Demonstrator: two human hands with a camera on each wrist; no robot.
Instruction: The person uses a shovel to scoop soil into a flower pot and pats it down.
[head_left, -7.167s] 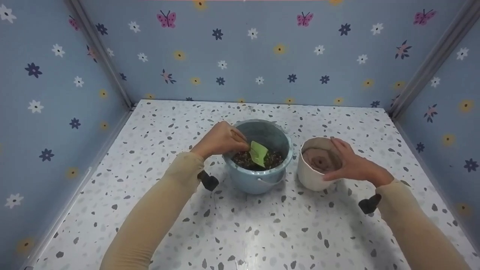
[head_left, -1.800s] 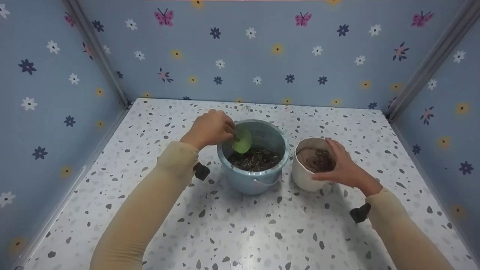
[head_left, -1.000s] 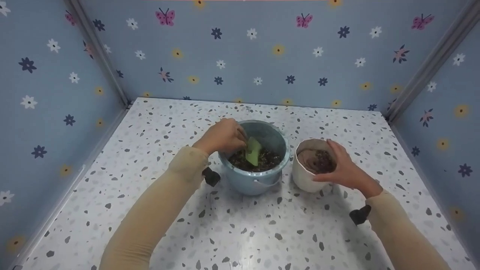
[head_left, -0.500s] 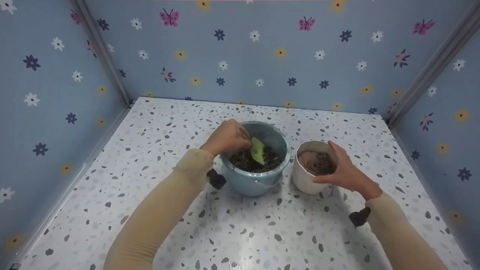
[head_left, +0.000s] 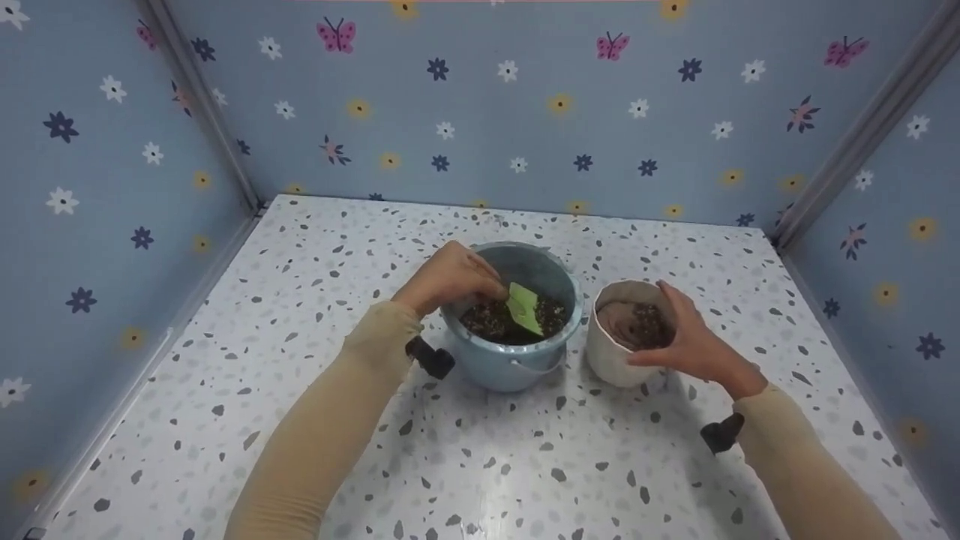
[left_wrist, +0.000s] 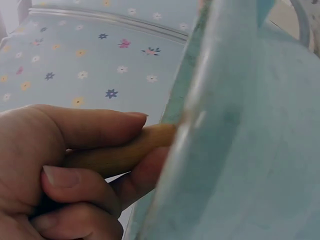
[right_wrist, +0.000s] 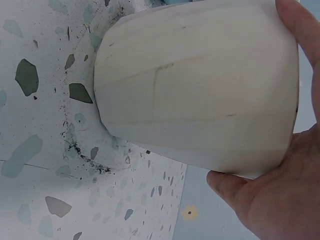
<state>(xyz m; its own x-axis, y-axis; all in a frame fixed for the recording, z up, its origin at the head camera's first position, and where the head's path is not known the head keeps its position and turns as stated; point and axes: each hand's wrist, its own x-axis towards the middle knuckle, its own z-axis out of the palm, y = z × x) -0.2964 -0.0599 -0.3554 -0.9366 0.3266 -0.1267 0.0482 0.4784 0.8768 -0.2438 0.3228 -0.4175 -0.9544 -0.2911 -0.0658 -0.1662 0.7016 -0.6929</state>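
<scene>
My left hand reaches over the near-left rim of a light blue bucket, gripping a small trowel. The trowel's wooden handle lies between thumb and fingers in the left wrist view, partly hidden by the bucket wall. Its green blade tilts down against dark potting soil inside the bucket. To the right stands a white faceted flowerpot, a small heap of soil on its brownish bottom. My right hand holds the flowerpot by its right side, thumb near the front and fingers at the far rim.
Both containers stand on a white speckled tabletop. Patterned blue panels enclose it at the back and both sides. A thin bucket handle hangs at the bucket's front. Soil crumbs lie on the tabletop near the flowerpot.
Soil has appeared in the flowerpot since the oldest frame. The trowel, raised by the bucket's left rim 1.8 seconds ago, has moved down and right into the soil. The right hand keeps its hold.
</scene>
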